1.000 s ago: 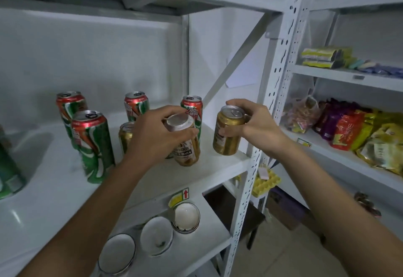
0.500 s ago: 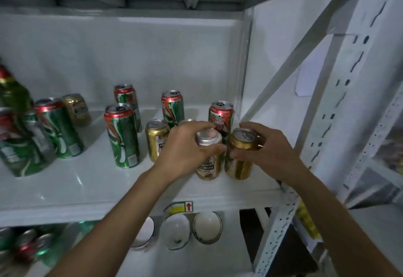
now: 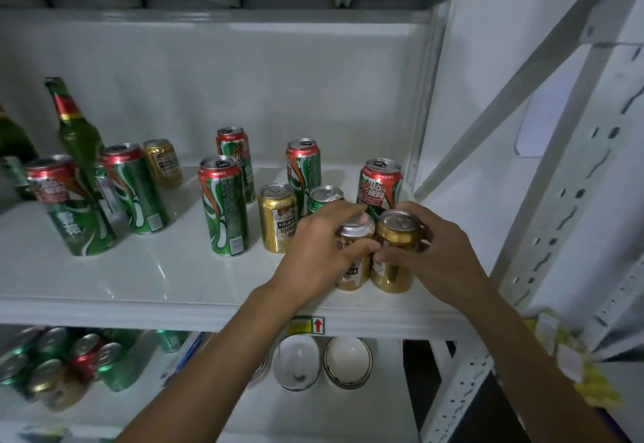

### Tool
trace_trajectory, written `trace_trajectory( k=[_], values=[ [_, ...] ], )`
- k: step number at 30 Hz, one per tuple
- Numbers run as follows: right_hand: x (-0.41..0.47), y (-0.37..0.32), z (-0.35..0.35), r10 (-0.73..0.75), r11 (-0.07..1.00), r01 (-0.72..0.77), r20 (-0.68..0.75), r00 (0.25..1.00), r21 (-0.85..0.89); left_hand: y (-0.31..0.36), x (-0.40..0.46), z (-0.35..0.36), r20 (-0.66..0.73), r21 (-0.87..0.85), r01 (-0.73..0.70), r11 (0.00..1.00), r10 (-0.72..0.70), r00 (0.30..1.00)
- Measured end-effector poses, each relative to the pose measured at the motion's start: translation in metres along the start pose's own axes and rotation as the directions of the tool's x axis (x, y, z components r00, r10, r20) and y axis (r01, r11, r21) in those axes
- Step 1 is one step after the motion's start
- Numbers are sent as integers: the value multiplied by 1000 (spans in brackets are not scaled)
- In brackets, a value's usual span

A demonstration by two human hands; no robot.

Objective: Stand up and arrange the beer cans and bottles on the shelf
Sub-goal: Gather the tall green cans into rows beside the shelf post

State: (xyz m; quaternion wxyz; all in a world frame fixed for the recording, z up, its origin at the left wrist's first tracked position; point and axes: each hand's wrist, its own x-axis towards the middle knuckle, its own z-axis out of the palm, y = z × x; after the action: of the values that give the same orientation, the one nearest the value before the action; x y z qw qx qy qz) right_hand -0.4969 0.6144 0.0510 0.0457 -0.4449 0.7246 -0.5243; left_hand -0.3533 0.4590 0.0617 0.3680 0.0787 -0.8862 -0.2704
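My left hand (image 3: 322,247) grips a silver-topped gold can (image 3: 352,268) standing near the front right of the white shelf (image 3: 156,282). Touching it on the right stands a gold can (image 3: 395,254), held by my right hand (image 3: 427,257). Behind them stand a red-and-green can (image 3: 381,186), a short green can (image 3: 324,198) and another gold can (image 3: 277,217). Taller green cans (image 3: 224,207) stand further left. At the far left a green bottle (image 3: 75,132) stands upright among several green cans.
A grey perforated upright (image 3: 543,226) and a diagonal brace (image 3: 505,101) bound the shelf on the right. On the lower shelf sit two white bowls (image 3: 324,362) and a heap of lying cans (image 3: 62,362). Yellow packets (image 3: 575,362) lie at lower right.
The view has swung left, bringing the bottle and more cans into sight. Both cans came down from a slight lift and now stand side by side on the shelf, still in my hands.
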Motion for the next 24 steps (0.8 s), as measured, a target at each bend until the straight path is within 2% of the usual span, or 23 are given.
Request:
trace_trajectory(
  k=[10, 14, 17, 22, 24],
  values=[
    [-1, -1, 2, 12, 1000, -12, -19, 1000, -3, -5, -4, 3, -13, 34, -95, 995, 96, 995],
    [-3, -1, 4, 13, 1000, -13, -45, 999, -6, -13, -4, 7, -5, 127, -115, 985, 116, 993],
    [-3, -1, 5, 32, 999, -33, -51, 998, -5, -17, -5, 4, -7, 59, -105, 993, 106, 994],
    [-2, -8, 3, 73, 996, -75, -40, 997, -40, -26, -16, -12, 91, -43, -86, 995, 90, 992],
    [-2, -11, 2, 97, 995, -99, -67, 993, -28, -32, -23, -28, 32, -98, -101, 990, 105, 994]
  ],
)
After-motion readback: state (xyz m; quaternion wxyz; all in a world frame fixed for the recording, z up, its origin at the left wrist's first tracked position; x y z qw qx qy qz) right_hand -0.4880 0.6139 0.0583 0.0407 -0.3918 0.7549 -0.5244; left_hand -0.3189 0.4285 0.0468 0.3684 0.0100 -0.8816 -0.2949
